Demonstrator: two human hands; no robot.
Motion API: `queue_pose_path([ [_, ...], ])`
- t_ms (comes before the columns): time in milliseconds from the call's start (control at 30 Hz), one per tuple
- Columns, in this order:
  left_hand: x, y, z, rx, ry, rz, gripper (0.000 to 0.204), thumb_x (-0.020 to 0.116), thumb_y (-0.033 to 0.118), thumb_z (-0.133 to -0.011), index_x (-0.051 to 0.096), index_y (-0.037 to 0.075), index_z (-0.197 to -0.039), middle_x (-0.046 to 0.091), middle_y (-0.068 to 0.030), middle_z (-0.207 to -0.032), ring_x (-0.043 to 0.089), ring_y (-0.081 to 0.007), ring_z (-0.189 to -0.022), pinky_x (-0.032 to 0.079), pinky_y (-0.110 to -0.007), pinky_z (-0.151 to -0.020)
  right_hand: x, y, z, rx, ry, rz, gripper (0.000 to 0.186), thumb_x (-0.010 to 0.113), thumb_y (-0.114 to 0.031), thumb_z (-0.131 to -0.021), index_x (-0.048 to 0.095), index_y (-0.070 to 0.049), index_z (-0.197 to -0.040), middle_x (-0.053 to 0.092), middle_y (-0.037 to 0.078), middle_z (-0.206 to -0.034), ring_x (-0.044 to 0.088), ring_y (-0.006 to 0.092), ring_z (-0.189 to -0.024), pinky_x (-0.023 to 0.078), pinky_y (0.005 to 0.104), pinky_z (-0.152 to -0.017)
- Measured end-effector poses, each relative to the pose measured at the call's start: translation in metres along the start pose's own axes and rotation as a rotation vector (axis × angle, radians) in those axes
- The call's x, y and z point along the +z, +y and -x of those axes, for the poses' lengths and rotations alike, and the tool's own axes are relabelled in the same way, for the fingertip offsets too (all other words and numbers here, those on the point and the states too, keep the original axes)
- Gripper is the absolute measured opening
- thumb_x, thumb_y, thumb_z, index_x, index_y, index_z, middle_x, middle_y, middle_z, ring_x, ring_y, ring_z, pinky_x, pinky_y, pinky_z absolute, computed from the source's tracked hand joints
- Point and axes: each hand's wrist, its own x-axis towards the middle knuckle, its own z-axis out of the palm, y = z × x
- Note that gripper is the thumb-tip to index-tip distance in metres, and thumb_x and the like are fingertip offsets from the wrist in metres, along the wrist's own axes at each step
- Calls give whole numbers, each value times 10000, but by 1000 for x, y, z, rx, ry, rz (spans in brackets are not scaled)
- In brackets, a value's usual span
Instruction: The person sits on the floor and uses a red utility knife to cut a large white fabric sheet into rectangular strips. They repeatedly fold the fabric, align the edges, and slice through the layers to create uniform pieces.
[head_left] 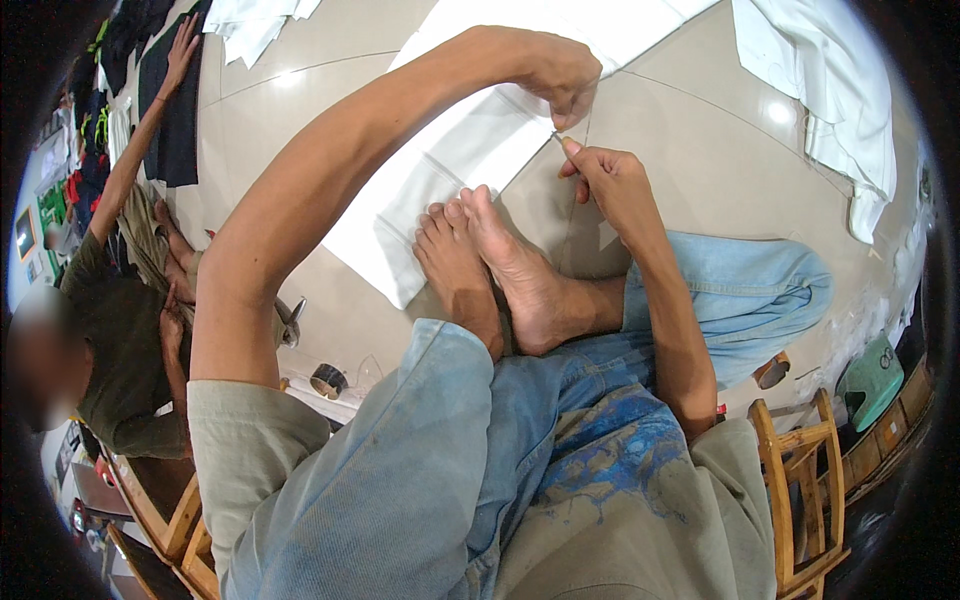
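A long piece of white fabric with faint creases lies on the floor in front of my bare feet. My left hand is curled over its far right edge, fingertips pinched together; what exactly they grip is hidden. Just below, my right hand pinches a small, thin metal tool, whose tip points up toward my left fingertips at the fabric's edge.
More white cloth is at upper right. Another person sits at left, a hand near dark garments. Wooden frames flank me. A roll of tape and a green plastic object rest nearby.
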Motion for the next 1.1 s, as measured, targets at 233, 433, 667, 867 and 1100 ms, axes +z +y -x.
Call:
queue_pose_path([
  [233,-5,8,5,-6,9,-24,73,764,97,-709,785,85,-779,751,-33,-800,701,-216,-807,515,-397,-751,0,3,-2,-39,-2,4,551,641,-474,-982,730,29,-776,561,54,-549,566,136,-516,446,311,-524],
  [433,-9,14,9,-21,-15,3,70,769,120,-728,789,85,-785,745,-38,-817,697,-213,-815,512,-400,-765,1,8,-2,-66,29,71,562,629,-483,-988,730,30,-781,547,55,-537,559,143,-508,449,318,-526],
  [667,-13,17,8,62,263,7,158,695,41,-801,801,81,-912,753,-66,-1078,693,-254,-928,542,-405,-834,-21,18,22,-10,20,64,517,593,-468,-1023,751,11,-911,555,29,-596,512,123,-530,414,314,-520],
  [867,-45,15,-24,228,417,-347,395,618,-94,-823,809,144,-1074,646,-36,-1409,603,-262,-1197,553,-394,-956,-58,4,18,97,21,-166,485,564,-484,-1050,744,-39,-981,522,-20,-626,432,54,-552,329,239,-518],
  [1100,-69,18,-46,205,212,-561,215,722,6,-793,767,123,-968,649,-22,-1143,585,-211,-1156,497,-394,-997,-86,-22,-14,71,20,-107,485,573,-479,-1037,742,-33,-949,535,4,-627,461,78,-550,358,260,-531],
])
